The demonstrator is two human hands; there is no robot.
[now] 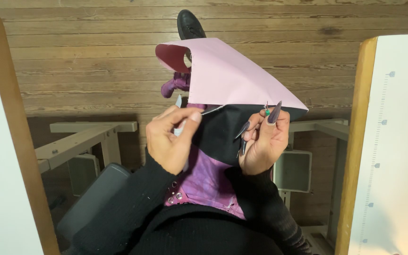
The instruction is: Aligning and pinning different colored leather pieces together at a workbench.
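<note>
Above lap, between two boards: left hand (pixel 170 139) pinches needle (pixel 212 110); right hand (pixel 263 137) pinches pin (pixel 267 110) at stiff pink fabric (pixel 232 75) edge.

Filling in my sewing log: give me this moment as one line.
left hand: pinches needle-like tool | right hand: holds pin at seam | pink fabric over black fabric, held above lap
</note>
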